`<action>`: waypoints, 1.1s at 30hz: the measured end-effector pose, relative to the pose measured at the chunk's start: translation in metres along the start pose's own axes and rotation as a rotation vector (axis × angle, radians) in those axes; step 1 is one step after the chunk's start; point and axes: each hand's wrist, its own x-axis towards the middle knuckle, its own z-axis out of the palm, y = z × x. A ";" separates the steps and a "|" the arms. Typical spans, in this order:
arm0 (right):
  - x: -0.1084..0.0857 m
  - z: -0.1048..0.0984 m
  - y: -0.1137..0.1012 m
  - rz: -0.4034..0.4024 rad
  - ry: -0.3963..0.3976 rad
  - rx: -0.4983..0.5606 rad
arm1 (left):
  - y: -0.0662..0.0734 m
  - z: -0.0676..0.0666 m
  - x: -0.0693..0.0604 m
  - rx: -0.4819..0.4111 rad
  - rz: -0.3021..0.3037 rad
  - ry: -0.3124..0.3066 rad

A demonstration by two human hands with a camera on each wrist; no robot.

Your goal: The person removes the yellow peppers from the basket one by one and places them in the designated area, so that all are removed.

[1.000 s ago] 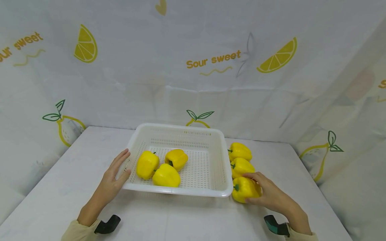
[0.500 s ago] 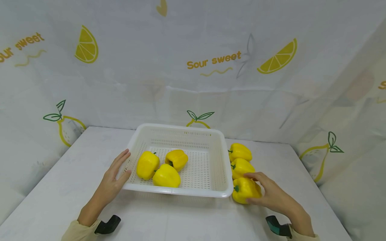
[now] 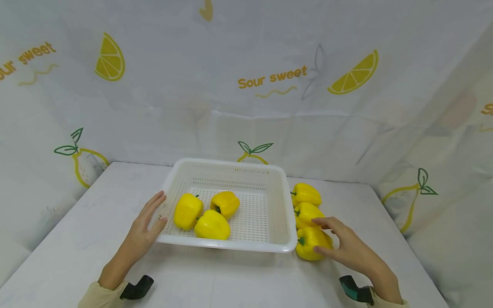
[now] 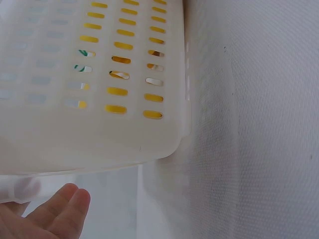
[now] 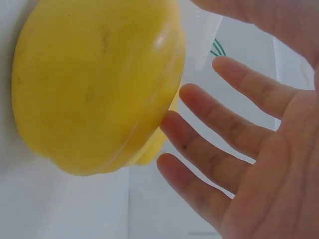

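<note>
A white perforated plastic basket (image 3: 231, 245) stands on the table with three yellow bell peppers (image 3: 212, 225) lying toward its left side. My left hand (image 3: 139, 235) rests at the basket's left rim, fingers extended and thumb apart; the left wrist view shows its fingertips (image 4: 75, 204) near the basket wall. To the right of the basket, three more yellow bell peppers line up front to back. Around the nearest bell pepper (image 3: 311, 244) my right hand (image 3: 352, 248) is spread, without a grip. In the right wrist view its fingers (image 5: 234, 129) are extended beside that bell pepper (image 5: 94, 89).
Behind the nearest one, the middle bell pepper (image 3: 307, 214) and the far bell pepper (image 3: 306, 194) stand close to the basket's right wall. A white cloth covers the table (image 3: 231, 282). A lemon-printed curtain (image 3: 173, 85) hangs behind and at both sides.
My right hand has loosened and drawn slightly right, away from the nearest bell pepper, its fingers parting wider. The left hand, the basket and the bell peppers stay in place.
</note>
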 end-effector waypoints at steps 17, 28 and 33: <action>0.006 0.001 -0.018 -0.043 0.083 -0.040 | 0.001 -0.001 -0.001 -0.015 -0.004 -0.005; 0.023 -0.007 -0.040 -0.054 0.022 0.041 | 0.001 -0.001 -0.001 -0.010 -0.023 -0.015; 0.032 -0.008 -0.045 -0.097 0.009 0.042 | 0.000 -0.001 0.000 -0.008 -0.009 -0.012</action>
